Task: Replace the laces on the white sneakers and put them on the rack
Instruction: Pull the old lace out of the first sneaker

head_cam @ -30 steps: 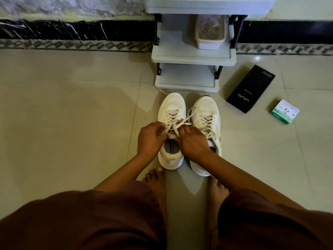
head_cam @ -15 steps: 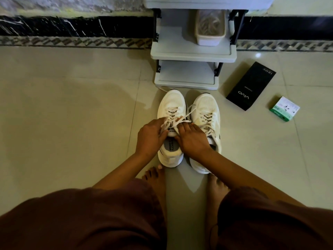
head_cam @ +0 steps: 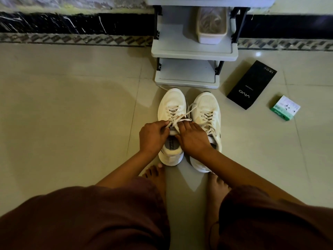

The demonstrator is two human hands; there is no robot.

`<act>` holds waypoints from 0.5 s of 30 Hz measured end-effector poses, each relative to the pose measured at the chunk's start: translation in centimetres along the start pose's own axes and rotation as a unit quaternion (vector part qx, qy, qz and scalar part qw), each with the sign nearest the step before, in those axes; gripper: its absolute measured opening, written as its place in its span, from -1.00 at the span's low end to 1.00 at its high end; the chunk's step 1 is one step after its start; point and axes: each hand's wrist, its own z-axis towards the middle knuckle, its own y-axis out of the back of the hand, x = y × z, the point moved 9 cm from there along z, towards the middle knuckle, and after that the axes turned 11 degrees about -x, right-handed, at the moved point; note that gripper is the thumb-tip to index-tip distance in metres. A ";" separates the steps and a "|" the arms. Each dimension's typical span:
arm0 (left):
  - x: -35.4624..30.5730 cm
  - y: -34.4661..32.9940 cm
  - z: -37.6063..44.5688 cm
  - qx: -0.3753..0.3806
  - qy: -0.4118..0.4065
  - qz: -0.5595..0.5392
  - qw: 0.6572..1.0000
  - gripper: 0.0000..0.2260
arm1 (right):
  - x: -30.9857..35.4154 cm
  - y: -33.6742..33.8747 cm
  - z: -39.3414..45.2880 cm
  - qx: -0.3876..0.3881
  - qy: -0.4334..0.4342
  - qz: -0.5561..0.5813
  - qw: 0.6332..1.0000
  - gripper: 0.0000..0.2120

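Two white sneakers stand side by side on the tiled floor, toes toward the rack. The left sneaker (head_cam: 172, 103) has a pale lace (head_cam: 182, 120) threaded up its eyelets. My left hand (head_cam: 153, 136) pinches one lace end at the top of the tongue. My right hand (head_cam: 193, 138) rests over the same spot, fingers on the other lace end, and covers part of the right sneaker (head_cam: 207, 107), which is laced. The grey shoe rack (head_cam: 194, 53) stands just beyond the toes.
A clear plastic tub (head_cam: 211, 24) holding laces sits on the rack's middle shelf. A black phone box (head_cam: 251, 84) and a small green-and-white box (head_cam: 285, 108) lie on the floor at the right. My bare feet are just behind the sneakers.
Both hands have stayed at the top of the left sneaker, working the lace ends; the loose lace loop between the shoes shifted slightly. The camera tilted a little.
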 end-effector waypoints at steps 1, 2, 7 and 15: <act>0.0 0.0 0.0 0.003 -0.002 0.005 1.000 -0.76 | 0.0 0.0 0.0 0.001 -0.001 0.000 1.000 -0.52; -0.1 0.0 0.1 0.004 -0.004 0.007 1.000 -0.77 | 0.0 0.0 0.0 0.001 -0.002 0.001 1.000 -0.52; 0.1 0.0 0.5 -0.001 0.011 -0.001 1.000 -0.84 | 0.0 0.0 0.0 0.002 -0.003 0.004 1.000 -0.51; -2.6 -1.1 0.1 0.038 -0.184 0.128 0.974 -0.80 | 0.0 0.0 0.1 -0.016 0.005 0.012 1.000 -0.55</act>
